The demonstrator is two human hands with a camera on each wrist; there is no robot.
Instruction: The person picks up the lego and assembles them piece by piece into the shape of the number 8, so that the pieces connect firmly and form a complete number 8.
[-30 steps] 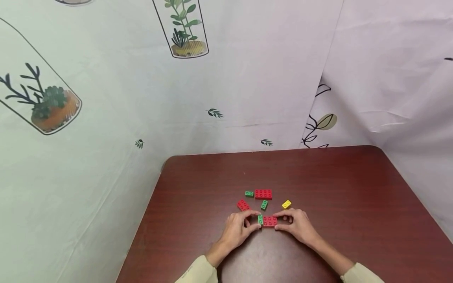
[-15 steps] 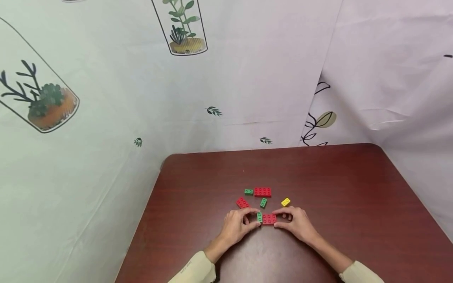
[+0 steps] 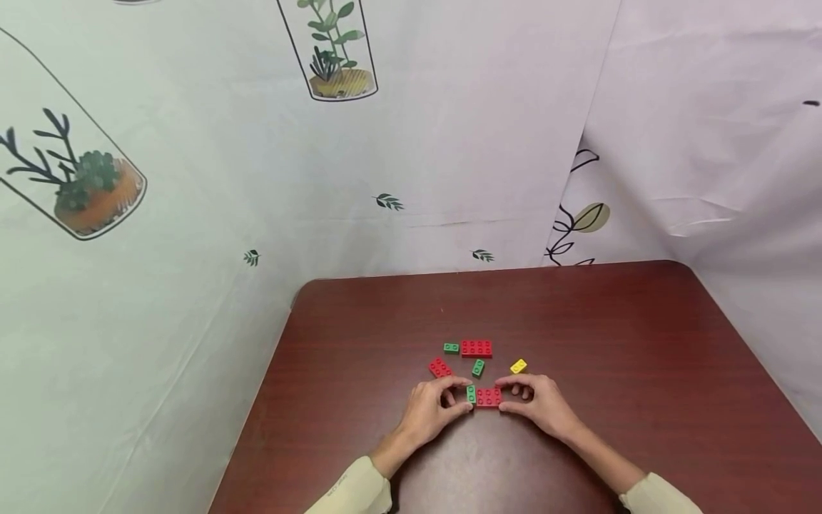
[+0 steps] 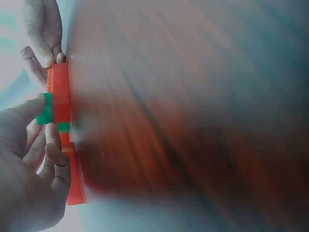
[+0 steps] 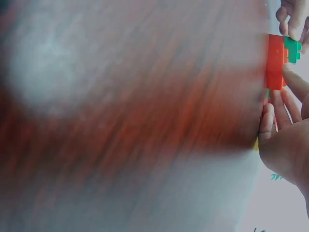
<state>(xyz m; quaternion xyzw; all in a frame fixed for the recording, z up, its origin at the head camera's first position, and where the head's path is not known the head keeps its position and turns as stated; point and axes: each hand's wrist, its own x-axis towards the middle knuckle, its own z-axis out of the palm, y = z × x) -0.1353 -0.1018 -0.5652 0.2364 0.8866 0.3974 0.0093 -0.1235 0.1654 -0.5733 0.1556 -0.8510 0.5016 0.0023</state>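
A small green brick (image 3: 471, 394) sits on top of the left end of a red brick (image 3: 489, 397) near the middle of the table, as both wrist views show. My left hand (image 3: 429, 408) pinches the green brick (image 4: 44, 109) between thumb and fingers, from its front and far ends. At the other end, my right hand (image 3: 541, 404) holds the red brick (image 5: 275, 62) between thumb and fingers. Beyond the left fingertips lies a loose red brick (image 3: 439, 368), its near end partly hidden by that hand. The yellow brick (image 3: 519, 366) is just beyond the right hand.
Farther back on the brown table (image 3: 359, 335) lie a long red brick (image 3: 477, 348), a green brick (image 3: 452, 348) to its left and another green brick (image 3: 478, 368) in front. A printed cloth (image 3: 411, 143) hangs behind the table and along its sides.
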